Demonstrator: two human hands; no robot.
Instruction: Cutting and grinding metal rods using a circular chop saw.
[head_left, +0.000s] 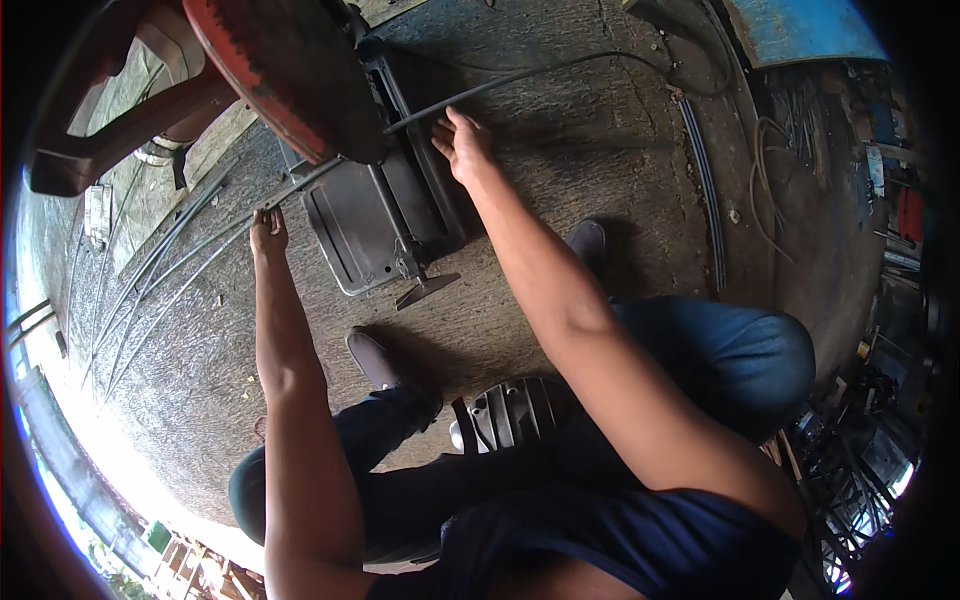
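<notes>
Head view: metal rod (418,117) running across saw base (335,225), beneath red guard (270,75). Left hand (268,232) pinching rod; right hand (464,148) half-curling beside it, grip unclear. Probably handling light, springy; gripping best either side of guard.

The left hand (268,232) pinches a long thin rod (500,83) to the left of the red saw (270,75); the right hand (463,148) meets it on the right. Loose rods (157,258) lie on the floor (235,335) at left.
</notes>
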